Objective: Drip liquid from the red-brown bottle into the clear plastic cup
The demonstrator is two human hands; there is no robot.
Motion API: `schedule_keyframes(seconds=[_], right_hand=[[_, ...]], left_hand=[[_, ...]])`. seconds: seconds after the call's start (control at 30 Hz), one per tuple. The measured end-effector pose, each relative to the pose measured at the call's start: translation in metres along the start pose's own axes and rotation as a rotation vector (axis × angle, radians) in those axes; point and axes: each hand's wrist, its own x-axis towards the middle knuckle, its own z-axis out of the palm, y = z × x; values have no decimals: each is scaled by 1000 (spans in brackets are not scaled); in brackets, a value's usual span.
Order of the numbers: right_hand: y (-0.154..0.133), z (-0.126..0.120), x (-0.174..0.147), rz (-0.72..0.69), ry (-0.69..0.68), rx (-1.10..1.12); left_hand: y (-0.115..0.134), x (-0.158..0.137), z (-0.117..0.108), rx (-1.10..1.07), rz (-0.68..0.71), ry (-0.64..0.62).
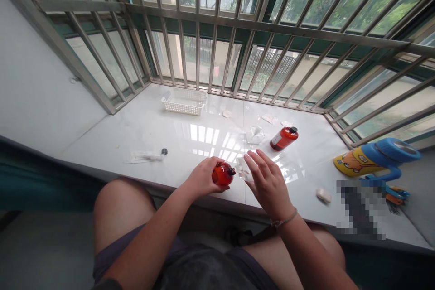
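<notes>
My left hand (203, 177) is closed around a shiny red-orange bottle (221, 174) above the front part of the white ledge. The bottle is tipped, its narrow dark neck pointing right. Close to that neck, my right hand (268, 183) grips a small clear container (243, 169) between thumb and fingers. Its mouth faces the bottle's neck; whether the two touch I cannot tell. Behind my right hand, a second red-orange bottle (282, 138) with a black cap and a pale label leans at a slant in view. A clear, box-like holder (254, 136) with something white in it sits nearby.
A white perforated basket (184, 102) stands toward the barred window. Left of my hands lie a clear plastic wrapper (142, 157) and a small black cap (164, 151). On the right are a blue-and-yellow flask (372, 157), a pale rounded object (323, 195) and a blurred-out patch.
</notes>
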Motion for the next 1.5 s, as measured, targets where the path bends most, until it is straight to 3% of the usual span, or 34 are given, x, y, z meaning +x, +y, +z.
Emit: schedule_keyframes(seconds=[1.5], right_hand=[[3, -2, 7, -80, -39, -51]], left_hand=[[-3, -2, -2, -48, -27, 24]])
